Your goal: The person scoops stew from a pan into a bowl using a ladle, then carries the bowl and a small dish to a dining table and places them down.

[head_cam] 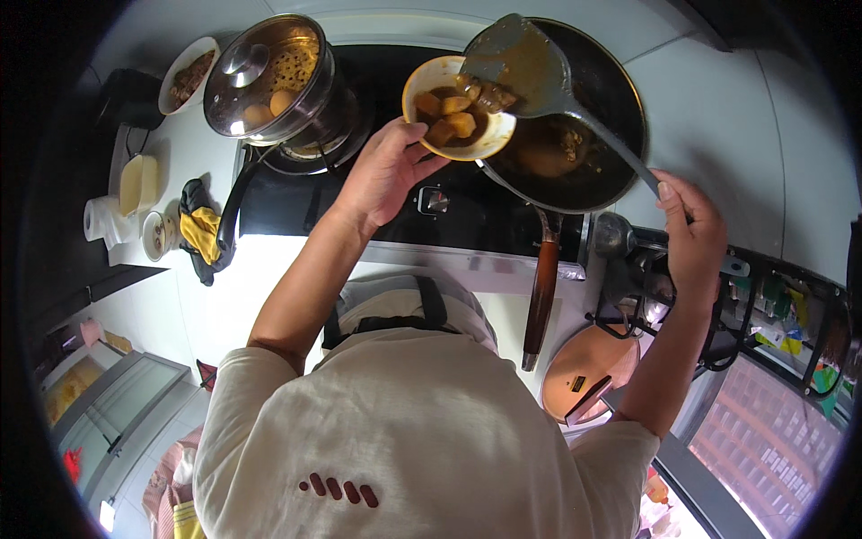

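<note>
My left hand point(394, 168) grips the near left rim of a white bowl point(497, 137) with a yellow edge. Inside it sit browned chunks of food point(444, 121) in dark sauce. My right hand point(693, 222) is closed around the grey handle of a wide spatula point(525, 74), whose sauce-coated blade reaches over the bowl's right side. Some pieces lie at the blade's edge, above the bowl. Below and to the right is a dark wok point(616, 135) on the stove, with brown sauce and a few scraps point(571, 145) at its bottom. Its wooden handle point(542, 290) points toward me.
A lidded steel steamer pot point(269, 81) with eggs inside stands on the left of the black stove point(377, 215). Farther left are a bowl of meat point(192, 74), a paper roll point(108, 222) and a black-and-yellow cloth point(201, 232). At right, a utensil rack point(741, 316) stands near an orange pan lid point(586, 367).
</note>
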A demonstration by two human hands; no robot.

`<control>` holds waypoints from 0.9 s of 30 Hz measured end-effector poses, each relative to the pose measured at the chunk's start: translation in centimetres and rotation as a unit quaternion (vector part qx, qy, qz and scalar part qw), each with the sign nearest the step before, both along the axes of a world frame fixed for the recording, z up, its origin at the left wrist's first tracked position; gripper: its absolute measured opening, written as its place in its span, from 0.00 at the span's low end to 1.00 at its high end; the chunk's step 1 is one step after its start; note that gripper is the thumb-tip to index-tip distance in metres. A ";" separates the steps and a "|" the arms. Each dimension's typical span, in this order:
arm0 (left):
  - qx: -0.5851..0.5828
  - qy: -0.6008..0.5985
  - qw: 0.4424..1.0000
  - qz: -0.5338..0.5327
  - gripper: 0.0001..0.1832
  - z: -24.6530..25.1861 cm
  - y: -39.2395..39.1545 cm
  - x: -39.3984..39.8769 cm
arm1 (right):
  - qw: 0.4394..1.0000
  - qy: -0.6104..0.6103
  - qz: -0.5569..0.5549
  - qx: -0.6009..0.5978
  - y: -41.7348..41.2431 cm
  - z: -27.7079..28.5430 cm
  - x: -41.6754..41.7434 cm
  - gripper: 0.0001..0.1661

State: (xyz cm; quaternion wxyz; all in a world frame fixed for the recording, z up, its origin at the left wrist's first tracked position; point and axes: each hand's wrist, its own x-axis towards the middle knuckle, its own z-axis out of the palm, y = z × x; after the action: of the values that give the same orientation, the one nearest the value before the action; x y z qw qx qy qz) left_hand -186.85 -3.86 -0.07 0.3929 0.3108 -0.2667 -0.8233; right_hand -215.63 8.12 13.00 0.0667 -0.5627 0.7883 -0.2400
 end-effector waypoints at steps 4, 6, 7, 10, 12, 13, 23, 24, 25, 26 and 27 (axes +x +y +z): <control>-0.004 -0.016 1.000 -0.015 0.21 0.9 0.6 -0.6 | 0.993 0.114 0.025 -0.020 0.0 0.2 2.9 0.10; 0.000 -0.024 1.000 -0.020 0.21 1.1 0.7 -0.7 | 0.980 0.195 0.026 -0.009 0.1 0.3 3.7 0.10; 0.002 -0.021 1.000 -0.022 0.21 1.0 0.7 -0.7 | 0.972 0.231 0.040 -0.032 0.2 0.3 3.7 0.10; 0.006 -0.014 1.000 -0.024 0.21 0.6 0.8 -0.7 | 0.942 0.313 0.067 -0.097 0.6 0.1 3.5 0.10; 0.009 -0.015 1.000 -0.020 0.21 0.5 0.9 -0.8 | 0.929 0.337 0.067 -0.134 0.8 0.0 3.2 0.10; 0.010 -0.011 1.000 -0.021 0.21 0.3 0.9 -0.8 | 0.934 0.329 0.059 -0.126 0.9 0.0 3.0 0.10; 0.008 0.000 0.999 -0.036 0.24 -0.4 0.7 -0.9 | 0.996 -0.011 -0.053 -0.068 2.0 -2.3 -1.9 0.11; 0.008 0.001 0.999 -0.036 0.24 -0.6 0.6 -0.9 | 0.994 -0.052 -0.078 -0.053 2.3 -2.6 -2.8 0.12; 0.009 -0.005 0.999 -0.032 0.24 -0.6 0.6 -0.9 | 0.992 -0.057 -0.094 -0.056 2.5 -3.2 -3.9 0.13; 0.011 -0.011 0.999 -0.028 0.24 -0.5 0.7 -0.8 | 0.990 -0.062 -0.110 -0.059 2.4 -3.9 -5.0 0.14; 0.013 -0.016 0.999 -0.026 0.24 -0.5 0.8 -0.6 | 0.988 -0.067 -0.127 -0.061 2.5 -4.6 -6.2 0.15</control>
State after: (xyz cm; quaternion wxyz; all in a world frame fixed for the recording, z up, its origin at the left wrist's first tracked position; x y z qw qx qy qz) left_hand -187.48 -3.08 -0.58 0.3633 0.3222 -0.2702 -0.8314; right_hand -221.80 10.60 8.40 0.0537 -0.4435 0.8312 -0.3310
